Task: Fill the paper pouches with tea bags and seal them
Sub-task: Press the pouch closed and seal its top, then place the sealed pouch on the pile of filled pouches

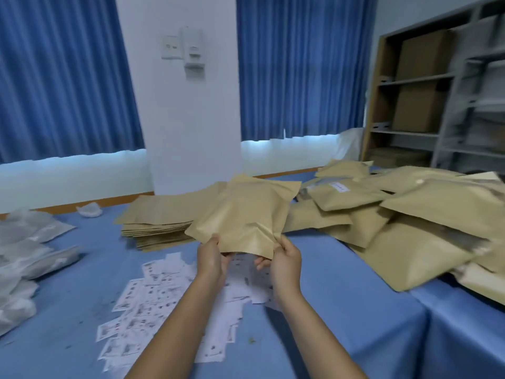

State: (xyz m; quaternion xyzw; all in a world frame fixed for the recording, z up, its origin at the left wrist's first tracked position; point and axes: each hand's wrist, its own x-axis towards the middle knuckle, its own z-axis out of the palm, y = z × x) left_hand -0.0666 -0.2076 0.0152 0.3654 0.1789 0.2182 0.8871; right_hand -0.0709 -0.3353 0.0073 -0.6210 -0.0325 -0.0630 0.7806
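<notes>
I hold a bulging brown paper pouch (pixel 243 214) above the blue table, its near edge toward me. My left hand (pixel 211 259) grips the pouch's near left corner, thumb on top. My right hand (pixel 284 259) grips the near right corner the same way. Behind it lies a flat stack of empty brown pouches (pixel 158 217). A heap of filled pouches (pixel 404 220) covers the table to the right. Translucent white bags (pixel 24 258) of tea bags lie at the left edge.
Several printed paper slips (pixel 153 299) are spread on the blue tablecloth (pixel 341 296) under my arms. A crumpled plastic scrap (pixel 88 209) sits at the far left. A white pillar, blue curtains and shelves with cardboard boxes (pixel 420 105) stand beyond the table.
</notes>
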